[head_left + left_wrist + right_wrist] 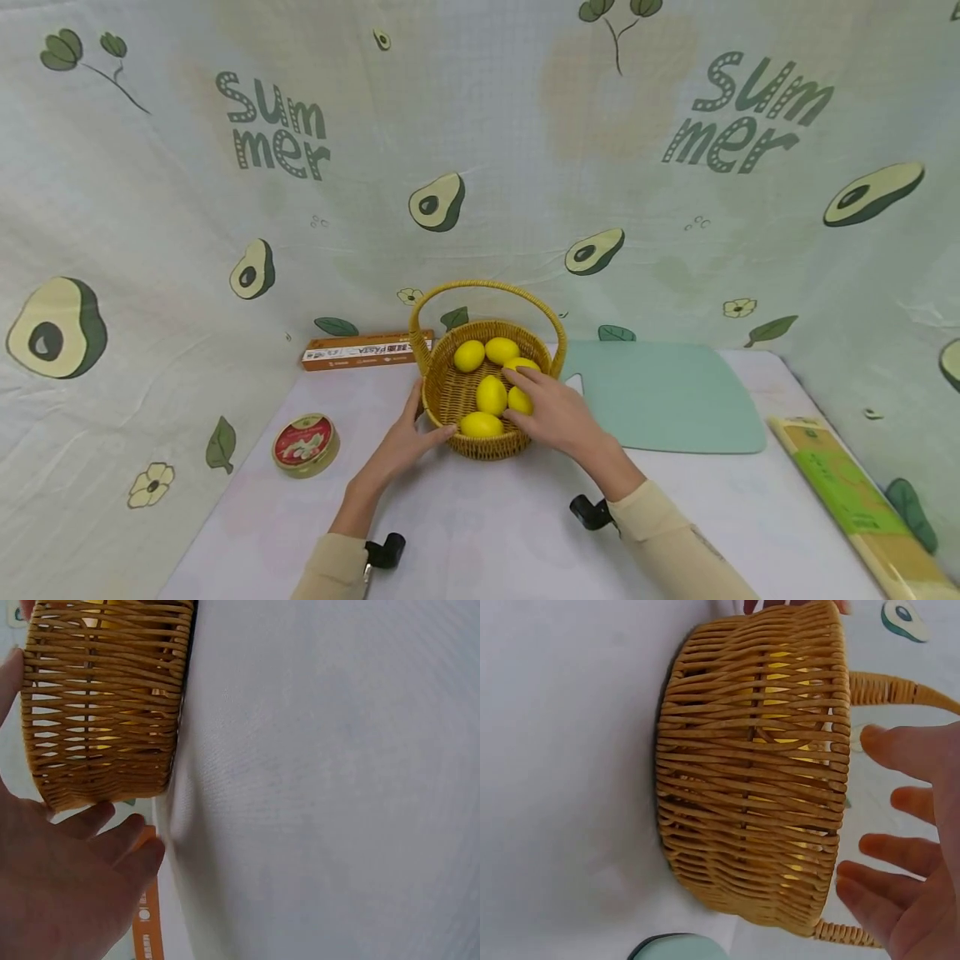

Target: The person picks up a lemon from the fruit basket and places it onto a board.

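Observation:
A round wicker basket (487, 448) with a tall arched handle stands on the table, holding several yellow lemons (469, 356). My left hand (403, 446) rests against the basket's left side. Its thumb lies at the rim and its fingers extend along the outer wall, as the left wrist view shows. Over the right part of the rim reaches my right hand (558, 417), fingers spread above the lemons. In the right wrist view those fingertips (874, 739) stand above the rim with nothing gripped; whether any touches a lemon is hard to tell.
A mint-green cutting board (667, 400) lies right of the basket. An orange pasta box (360, 352) is behind on the left, a round red-and-gold tin (305, 446) nearer. A long green-and-yellow packet (855, 500) lies along the right edge. Patterned cloth (495, 125) hangs behind.

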A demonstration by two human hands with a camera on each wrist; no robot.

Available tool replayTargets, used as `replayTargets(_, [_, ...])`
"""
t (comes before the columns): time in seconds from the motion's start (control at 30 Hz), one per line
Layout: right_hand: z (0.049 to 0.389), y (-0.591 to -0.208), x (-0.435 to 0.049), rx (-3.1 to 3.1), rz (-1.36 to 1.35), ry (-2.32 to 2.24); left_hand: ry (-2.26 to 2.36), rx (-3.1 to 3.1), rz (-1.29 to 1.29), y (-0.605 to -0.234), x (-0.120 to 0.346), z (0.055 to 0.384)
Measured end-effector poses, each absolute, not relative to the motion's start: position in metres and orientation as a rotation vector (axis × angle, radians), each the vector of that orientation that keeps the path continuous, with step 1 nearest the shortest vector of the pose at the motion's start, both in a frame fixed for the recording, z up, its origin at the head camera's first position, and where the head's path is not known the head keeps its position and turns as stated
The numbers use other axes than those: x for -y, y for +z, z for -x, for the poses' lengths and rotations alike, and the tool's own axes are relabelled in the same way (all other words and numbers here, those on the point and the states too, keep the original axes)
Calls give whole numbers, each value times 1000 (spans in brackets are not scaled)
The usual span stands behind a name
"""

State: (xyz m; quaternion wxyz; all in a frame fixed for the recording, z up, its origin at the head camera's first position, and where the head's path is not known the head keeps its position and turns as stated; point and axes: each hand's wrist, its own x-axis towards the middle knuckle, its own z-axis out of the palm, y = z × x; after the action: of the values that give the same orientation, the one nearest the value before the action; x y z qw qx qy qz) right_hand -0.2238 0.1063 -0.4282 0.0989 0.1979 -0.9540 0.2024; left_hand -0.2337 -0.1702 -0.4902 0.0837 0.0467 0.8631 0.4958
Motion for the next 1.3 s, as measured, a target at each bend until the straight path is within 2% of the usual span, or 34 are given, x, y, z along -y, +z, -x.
replayTargets(0.83, [252,-434,-86,3050,-571,364,1765,-2286,-195,-494,169,237])
replayTargets(1.3, [260,-430,-85,3158,-639,431,1834,-2232,-175,-493,167,235])
